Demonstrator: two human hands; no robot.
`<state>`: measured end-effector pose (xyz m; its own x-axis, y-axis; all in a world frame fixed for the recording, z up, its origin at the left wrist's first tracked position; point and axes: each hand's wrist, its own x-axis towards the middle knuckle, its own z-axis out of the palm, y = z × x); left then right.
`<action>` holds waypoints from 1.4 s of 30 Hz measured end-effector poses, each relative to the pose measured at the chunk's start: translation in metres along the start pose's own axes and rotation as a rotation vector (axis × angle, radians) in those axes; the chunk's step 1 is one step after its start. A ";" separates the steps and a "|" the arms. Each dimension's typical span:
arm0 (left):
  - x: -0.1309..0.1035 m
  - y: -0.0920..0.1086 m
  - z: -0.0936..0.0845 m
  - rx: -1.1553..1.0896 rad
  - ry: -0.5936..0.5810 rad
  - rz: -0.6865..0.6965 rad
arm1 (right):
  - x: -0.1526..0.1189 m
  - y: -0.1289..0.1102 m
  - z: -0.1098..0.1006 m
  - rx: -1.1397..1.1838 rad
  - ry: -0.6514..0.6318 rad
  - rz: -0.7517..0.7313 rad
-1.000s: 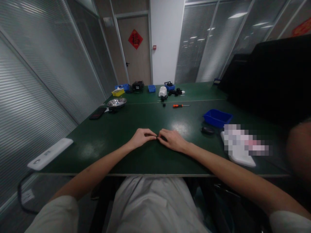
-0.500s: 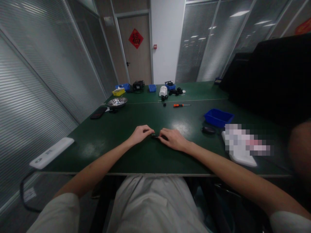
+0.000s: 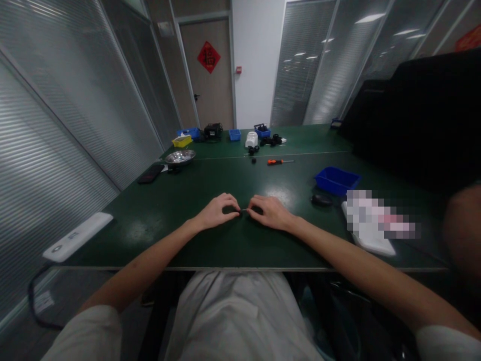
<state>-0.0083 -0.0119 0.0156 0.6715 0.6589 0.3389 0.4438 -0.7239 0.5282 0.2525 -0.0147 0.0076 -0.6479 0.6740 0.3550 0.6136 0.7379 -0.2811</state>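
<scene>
My left hand (image 3: 220, 211) rests low over the green table, thumb and fingertips pinched on the dark end of a small part. Facing it, my right hand (image 3: 271, 213) pinches the other side, at a thin pale metal pin (image 3: 244, 210) that bridges the short gap between the fingertips. The part is too small to name, and the fingers hide most of it. Beyond my hands, a small black piece (image 3: 254, 160) and an orange-handled screwdriver (image 3: 275, 162) lie on the table.
To the right are a blue tray (image 3: 337, 181), a black computer mouse (image 3: 321, 200) and a white flat object (image 3: 370, 240), partly blurred out. A metal bowl (image 3: 180, 157), a phone (image 3: 151, 174) and a white power strip (image 3: 78, 237) are on the left. Another person's arm (image 3: 464, 235) shows at far right.
My left hand has shifted slightly, and its thumb now closes on the dark end of the small part. The right hand is almost where it was.
</scene>
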 end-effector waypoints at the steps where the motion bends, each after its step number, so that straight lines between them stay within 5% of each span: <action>1: -0.001 -0.002 -0.002 -0.006 -0.012 0.000 | 0.000 0.000 0.000 0.002 0.000 0.001; 9: -0.005 -0.026 -0.025 -0.028 -0.060 -0.089 | 0.001 0.000 -0.001 0.003 0.008 0.015; 20: -0.001 -0.014 0.001 -0.023 -0.002 -0.085 | 0.001 0.003 0.002 -0.016 0.005 0.041; 26: -0.003 -0.014 -0.003 0.011 -0.058 -0.077 | 0.001 0.004 0.001 -0.011 0.001 0.048; 29: -0.009 -0.029 -0.024 -0.006 -0.045 -0.147 | 0.001 0.005 0.000 -0.008 0.000 0.051; 32: -0.029 -0.064 -0.062 0.048 0.033 -0.315 | 0.000 0.006 0.000 0.003 -0.002 0.048; 38: -0.113 -0.150 -0.155 0.350 0.345 -0.831 | 0.001 0.007 0.001 0.022 -0.010 0.044; 42: -0.157 -0.175 -0.183 0.514 0.491 -1.007 | 0.000 0.006 0.000 0.025 -0.019 0.046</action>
<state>-0.3005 0.0491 0.0126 -0.3502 0.8960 0.2730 0.8906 0.2282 0.3934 0.2563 -0.0105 0.0065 -0.6277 0.7076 0.3243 0.6318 0.7066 -0.3188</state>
